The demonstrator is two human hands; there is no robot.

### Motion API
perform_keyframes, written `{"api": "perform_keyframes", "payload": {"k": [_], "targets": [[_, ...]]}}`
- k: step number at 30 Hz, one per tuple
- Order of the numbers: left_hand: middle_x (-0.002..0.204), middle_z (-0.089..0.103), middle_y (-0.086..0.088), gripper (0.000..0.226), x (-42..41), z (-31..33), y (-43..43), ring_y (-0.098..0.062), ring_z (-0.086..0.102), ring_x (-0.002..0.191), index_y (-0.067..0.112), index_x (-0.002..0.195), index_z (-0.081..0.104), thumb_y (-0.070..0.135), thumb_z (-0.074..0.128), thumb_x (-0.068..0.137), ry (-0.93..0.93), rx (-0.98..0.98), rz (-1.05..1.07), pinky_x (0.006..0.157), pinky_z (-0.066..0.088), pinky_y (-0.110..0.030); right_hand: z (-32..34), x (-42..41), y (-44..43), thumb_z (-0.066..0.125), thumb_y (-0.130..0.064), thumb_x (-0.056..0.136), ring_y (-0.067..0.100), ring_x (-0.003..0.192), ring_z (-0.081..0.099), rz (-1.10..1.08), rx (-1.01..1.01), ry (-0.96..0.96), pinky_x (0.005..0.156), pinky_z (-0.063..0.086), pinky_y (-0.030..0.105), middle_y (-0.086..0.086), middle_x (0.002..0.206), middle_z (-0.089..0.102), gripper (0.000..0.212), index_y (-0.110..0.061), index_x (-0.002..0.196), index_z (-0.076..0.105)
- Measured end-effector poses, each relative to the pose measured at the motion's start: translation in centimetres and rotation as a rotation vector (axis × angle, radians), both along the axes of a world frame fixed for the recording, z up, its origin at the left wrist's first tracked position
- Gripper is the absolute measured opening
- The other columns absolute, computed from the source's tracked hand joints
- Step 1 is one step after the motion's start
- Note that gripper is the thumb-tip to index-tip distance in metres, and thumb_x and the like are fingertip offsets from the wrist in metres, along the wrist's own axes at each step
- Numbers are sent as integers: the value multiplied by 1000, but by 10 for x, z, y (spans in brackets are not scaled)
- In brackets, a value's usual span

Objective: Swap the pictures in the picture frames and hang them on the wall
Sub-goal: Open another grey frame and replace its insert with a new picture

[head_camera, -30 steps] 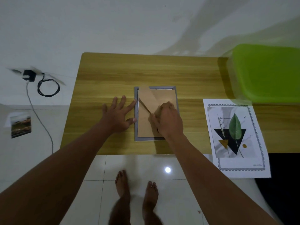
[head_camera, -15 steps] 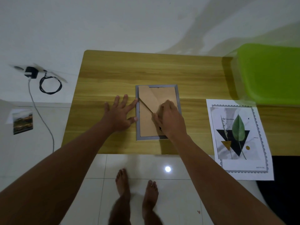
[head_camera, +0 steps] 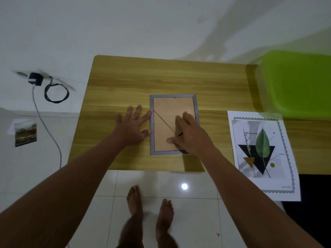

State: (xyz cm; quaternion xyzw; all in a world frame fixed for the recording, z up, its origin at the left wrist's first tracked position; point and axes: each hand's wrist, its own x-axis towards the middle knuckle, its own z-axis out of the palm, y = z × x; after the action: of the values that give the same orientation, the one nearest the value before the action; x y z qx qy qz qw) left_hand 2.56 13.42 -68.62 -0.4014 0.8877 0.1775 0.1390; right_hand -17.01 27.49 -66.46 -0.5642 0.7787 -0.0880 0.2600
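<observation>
Here, face down at the middle of the tabletop (head_camera: 125,77): grey picture frame (head_camera: 173,96), brown backing board (head_camera: 166,111) up. Touching the frame's left edge: left hand (head_camera: 132,129), grip spread flat on the wood. On the backing board: right hand (head_camera: 191,136), grip loosely spread, fingers (head_camera: 186,117) straight, thumb pressing down. Right of the frame, well apart: leaf print (head_camera: 259,153), overhanging the near edge. Far left of the frame, on the floor: small photo (head_camera: 26,134).

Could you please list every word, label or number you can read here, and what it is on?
No text here can be read.
Leaf print: a short caption beside the leaf's tip and a line in its lower right corner, both too small and blurred.
Picture frame back: no writing shows.
Photo on the floor: no writing shows.
</observation>
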Motion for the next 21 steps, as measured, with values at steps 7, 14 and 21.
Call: {"api": "perform_keyframes", "payload": {"k": [7, 14, 21], "targets": [[163, -14, 0, 76, -6, 4, 1, -32, -15, 149, 47, 151, -9, 62, 39, 93, -6, 13, 17, 112, -3, -68, 9, 1, 0, 60, -64, 84, 31, 144, 22, 90, -19, 176, 109, 36, 43, 14, 152, 24, 85, -21, 150, 26], [160, -24, 0, 115, -1, 4, -3, -30, -23, 147, 45, 148, -20, 91, 45, 65, -60, 47, -35, 108, -8, -71, 4, 12, -11, 50, -50, 95, 34, 131, 40, 65, -162, 247, 108, 38, 44, 18, 138, 45, 53, -8, 126, 52], [159, -27, 0, 117, -4, 7, -8, -32, -25, 146, 43, 150, -17, 90, 48, 64, -73, 68, -52, 106, -7, -73, 6, 37, -54, 54, -61, 90, 30, 130, 44, -208, -121, 86, 103, 43, 47, 14, 137, 49, 69, -4, 127, 49]]}}
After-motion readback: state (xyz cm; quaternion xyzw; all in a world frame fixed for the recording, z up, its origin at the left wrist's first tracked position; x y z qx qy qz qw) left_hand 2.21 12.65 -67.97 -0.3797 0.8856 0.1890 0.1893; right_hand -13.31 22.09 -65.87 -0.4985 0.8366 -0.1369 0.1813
